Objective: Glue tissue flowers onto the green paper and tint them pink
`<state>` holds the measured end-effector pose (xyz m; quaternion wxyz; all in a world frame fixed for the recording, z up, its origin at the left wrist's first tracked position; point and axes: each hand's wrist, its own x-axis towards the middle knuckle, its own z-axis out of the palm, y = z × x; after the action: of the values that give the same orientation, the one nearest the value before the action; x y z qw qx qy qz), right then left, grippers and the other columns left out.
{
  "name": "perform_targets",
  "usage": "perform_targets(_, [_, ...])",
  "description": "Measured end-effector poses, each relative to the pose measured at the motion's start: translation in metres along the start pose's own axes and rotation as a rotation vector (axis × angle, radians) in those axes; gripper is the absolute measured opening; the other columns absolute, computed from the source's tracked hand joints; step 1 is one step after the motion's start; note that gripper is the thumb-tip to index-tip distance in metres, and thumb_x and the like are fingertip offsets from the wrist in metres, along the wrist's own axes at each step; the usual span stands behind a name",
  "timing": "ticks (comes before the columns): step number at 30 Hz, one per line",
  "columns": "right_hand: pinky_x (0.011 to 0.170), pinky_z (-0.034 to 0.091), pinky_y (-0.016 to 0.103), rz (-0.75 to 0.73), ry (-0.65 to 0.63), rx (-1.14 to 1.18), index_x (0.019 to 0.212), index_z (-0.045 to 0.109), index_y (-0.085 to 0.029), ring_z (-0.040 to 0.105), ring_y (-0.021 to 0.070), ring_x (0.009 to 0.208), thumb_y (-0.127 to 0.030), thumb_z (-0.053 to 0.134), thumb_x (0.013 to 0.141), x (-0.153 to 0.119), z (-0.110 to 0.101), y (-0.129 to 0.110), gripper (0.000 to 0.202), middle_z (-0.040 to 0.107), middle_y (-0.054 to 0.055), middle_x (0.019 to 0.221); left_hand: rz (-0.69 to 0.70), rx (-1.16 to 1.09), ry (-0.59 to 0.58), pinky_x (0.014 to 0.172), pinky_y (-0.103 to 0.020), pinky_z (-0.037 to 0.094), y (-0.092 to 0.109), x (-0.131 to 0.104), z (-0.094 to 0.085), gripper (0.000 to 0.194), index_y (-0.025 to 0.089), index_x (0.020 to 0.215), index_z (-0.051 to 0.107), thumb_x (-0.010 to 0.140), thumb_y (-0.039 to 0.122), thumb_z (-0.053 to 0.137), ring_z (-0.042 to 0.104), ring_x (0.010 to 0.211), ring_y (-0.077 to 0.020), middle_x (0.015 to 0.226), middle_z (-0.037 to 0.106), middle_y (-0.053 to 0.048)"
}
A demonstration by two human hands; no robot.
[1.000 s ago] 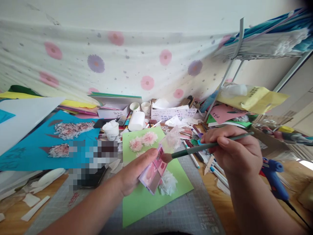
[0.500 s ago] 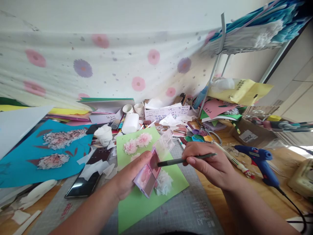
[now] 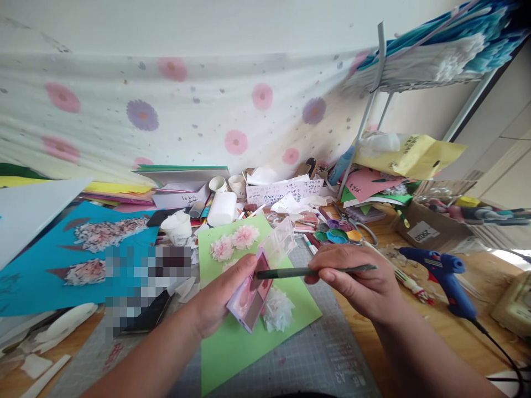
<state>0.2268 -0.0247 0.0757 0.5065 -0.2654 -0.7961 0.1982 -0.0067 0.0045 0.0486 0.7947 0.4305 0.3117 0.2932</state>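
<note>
My left hand point(image 3: 219, 296) is closed round the edge of an open makeup palette point(image 3: 254, 310) with a clear lid and several pink and mauve pans. Pinched in the fingers of my right hand point(image 3: 354, 282) is a dark green makeup brush point(image 3: 296, 272), its tip over the pans; whether it touches the powder I cannot tell. Below the palette lies a light green paper point(image 3: 232, 354) bearing pink tissue flowers point(image 3: 244, 236) near its top. A white tissue flower point(image 3: 279, 309) sits on it beside the palette, partly hidden.
Under the paper is a grey cutting mat point(image 3: 323, 354). A blue glue gun point(image 3: 440, 271) with its cord lies at right, near a cardboard box point(image 3: 423, 224). At left are a blue sheet with paper blossoms point(image 3: 25, 276) and a white paper cup point(image 3: 176, 228). Scissors point(image 3: 367, 229) lie behind my right hand.
The brush tip has shifted left across the palette, from the upper right pan toward the left pans. My left hand and the palette stay nearly still. Part of the phone area is now pixelated.
</note>
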Motion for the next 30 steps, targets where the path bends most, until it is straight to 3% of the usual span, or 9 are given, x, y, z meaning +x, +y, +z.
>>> perform_targets(9, [0.056,0.053,0.028,-0.066,0.193,-0.161,0.083,0.069,-0.021,0.067,0.0176,0.059,-0.016,0.062,0.082,0.001,0.005,0.0,0.009,0.071,0.004,0.064,-0.034,0.022,0.029,0.069,-0.028,0.049,-0.001,-0.003,-0.004,0.039,0.02,0.104,0.066,0.088,0.051,0.051,0.066,0.067,-0.0171,0.084,0.072,-0.005])
perform_targets(17, [0.053,0.052,0.029,-0.075,0.214,-0.343,0.076,0.066,-0.023,0.063,0.017,0.051,-0.022,0.061,0.083,0.0,0.006,-0.003,0.008,0.067,0.002,0.056,-0.006,0.097,0.024,0.08,-0.031,0.047,-0.003,-0.003,-0.006,0.035,0.022,0.107,0.062,0.087,0.05,0.053,0.064,0.085,-0.02,0.097,0.068,-0.005])
perform_targets(21, [0.048,0.048,0.027,0.002,0.239,-0.347,0.066,0.062,-0.02,0.057,0.0142,0.044,-0.024,0.061,0.084,-0.003,0.006,0.004,0.018,0.061,0.0,0.047,-0.004,0.124,0.014,0.077,-0.029,0.046,-0.004,-0.002,-0.006,0.033,0.022,0.102,0.061,0.087,0.05,0.054,0.061,0.088,-0.0205,0.094,0.066,-0.005])
perform_targets(25, [0.038,0.036,0.021,0.093,0.29,-0.385,0.06,0.058,-0.018,0.048,0.0095,0.036,-0.027,0.059,0.085,-0.004,0.004,0.012,0.027,0.052,-0.003,0.04,0.012,0.226,0.015,0.076,-0.033,0.046,-0.001,-0.003,-0.005,0.036,0.021,0.109,0.057,0.087,0.05,0.054,0.061,0.091,-0.0231,0.099,0.065,-0.007])
perform_targets(27, [0.037,0.032,0.02,0.124,0.241,-0.409,0.057,0.056,-0.017,0.043,0.0076,0.034,-0.027,0.057,0.085,-0.002,0.004,0.014,0.03,0.049,-0.004,0.039,0.026,0.264,0.038,0.079,-0.034,0.046,0.001,-0.003,-0.006,0.04,0.021,0.114,0.055,0.087,0.05,0.054,0.062,0.095,-0.0252,0.104,0.065,-0.008])
perform_targets(30, [0.038,0.03,0.019,0.137,0.064,-0.413,0.054,0.053,-0.017,0.041,0.0062,0.036,-0.027,0.055,0.085,0.001,0.006,0.014,0.033,0.049,-0.003,0.043,0.037,0.234,0.063,0.081,-0.034,0.047,0.002,-0.005,-0.006,0.039,0.024,0.117,0.054,0.087,0.049,0.054,0.063,0.098,-0.0251,0.108,0.066,-0.007])
